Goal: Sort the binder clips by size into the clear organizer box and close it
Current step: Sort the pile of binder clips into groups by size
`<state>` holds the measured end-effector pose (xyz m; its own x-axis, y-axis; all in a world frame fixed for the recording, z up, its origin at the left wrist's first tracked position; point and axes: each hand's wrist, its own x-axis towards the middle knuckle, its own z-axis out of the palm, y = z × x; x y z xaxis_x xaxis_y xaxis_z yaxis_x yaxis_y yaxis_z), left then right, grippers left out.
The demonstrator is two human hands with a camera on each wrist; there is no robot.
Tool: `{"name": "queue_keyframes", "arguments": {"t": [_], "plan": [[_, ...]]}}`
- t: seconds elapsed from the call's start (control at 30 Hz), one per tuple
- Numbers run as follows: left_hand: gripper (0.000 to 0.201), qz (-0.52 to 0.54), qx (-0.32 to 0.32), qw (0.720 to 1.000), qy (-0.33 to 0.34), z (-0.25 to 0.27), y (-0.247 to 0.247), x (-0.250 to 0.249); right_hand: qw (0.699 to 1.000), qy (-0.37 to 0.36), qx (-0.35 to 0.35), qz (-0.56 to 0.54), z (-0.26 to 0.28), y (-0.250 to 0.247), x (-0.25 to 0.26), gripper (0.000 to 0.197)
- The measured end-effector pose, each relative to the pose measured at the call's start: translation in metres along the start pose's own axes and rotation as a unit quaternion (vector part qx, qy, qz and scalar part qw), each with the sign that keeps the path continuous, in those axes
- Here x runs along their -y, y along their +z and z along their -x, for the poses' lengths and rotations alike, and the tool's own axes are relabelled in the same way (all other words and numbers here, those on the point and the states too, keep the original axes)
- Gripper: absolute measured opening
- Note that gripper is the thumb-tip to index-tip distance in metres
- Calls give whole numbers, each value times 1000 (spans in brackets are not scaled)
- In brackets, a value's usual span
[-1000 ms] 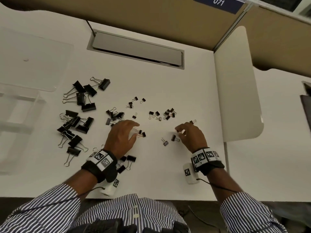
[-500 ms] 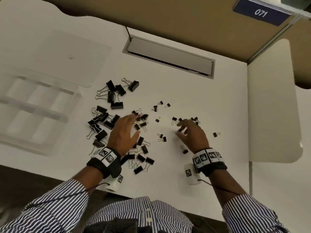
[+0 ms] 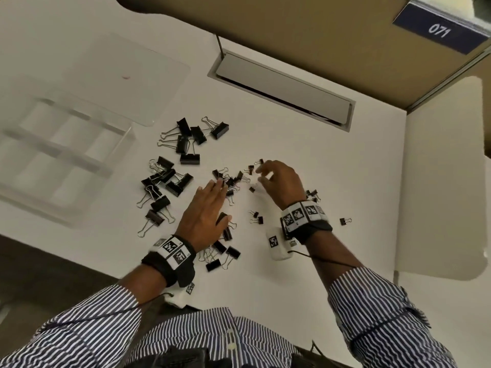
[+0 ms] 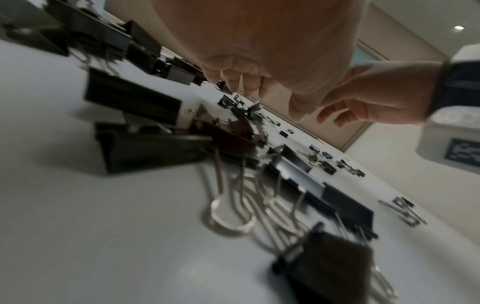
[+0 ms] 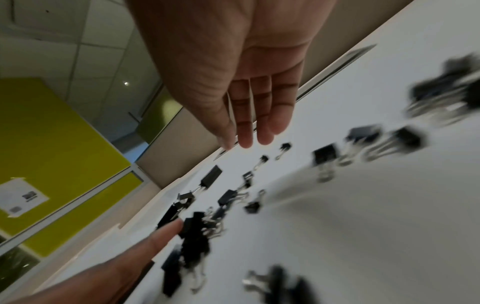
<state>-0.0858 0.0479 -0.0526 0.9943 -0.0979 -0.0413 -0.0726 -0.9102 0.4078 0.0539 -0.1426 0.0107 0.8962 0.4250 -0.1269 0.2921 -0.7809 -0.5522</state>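
Observation:
Black binder clips lie loose on the white table: large ones (image 3: 186, 144) at the left, medium ones (image 3: 229, 180) in the middle and under my left wrist, small ones (image 3: 256, 217) to the right. My left hand (image 3: 210, 208) lies flat with straight fingers, its tips touching the medium pile. My right hand (image 3: 276, 179) hovers above small clips beside that pile. In the right wrist view its fingers (image 5: 259, 115) are straight and hold nothing. The clear organizer box (image 3: 121, 140) stands open and empty at the left, with its lid (image 3: 127, 75) lying behind it.
A grey cable hatch (image 3: 281, 91) is set in the table at the back. A white divider panel (image 3: 441, 181) bounds the right side. One small clip (image 3: 345, 221) lies alone right of my right wrist. The table's front edge (image 3: 66, 251) runs close below the box.
My right hand has moved left and farther away, from the right-hand small clips to those beside the medium pile. My left hand has stretched out flat. The head view has swung left, showing more of the box.

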Motion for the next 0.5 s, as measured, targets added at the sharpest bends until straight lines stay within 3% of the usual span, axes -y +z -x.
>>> {"name": "queue_keyframes", "arguments": {"t": [0.2,0.33,0.5], "plan": [[77,-97,31,994,43,-11,5,-26,999,40,-26,5,68,-28,-48,8],[73,-104,19,993,45,-26,2,-41,995,88,-38,-11,107,-35,-71,10],[66,-132,63,985,90,-24,7,-59,995,94,-35,16,128,-30,-85,11]]}}
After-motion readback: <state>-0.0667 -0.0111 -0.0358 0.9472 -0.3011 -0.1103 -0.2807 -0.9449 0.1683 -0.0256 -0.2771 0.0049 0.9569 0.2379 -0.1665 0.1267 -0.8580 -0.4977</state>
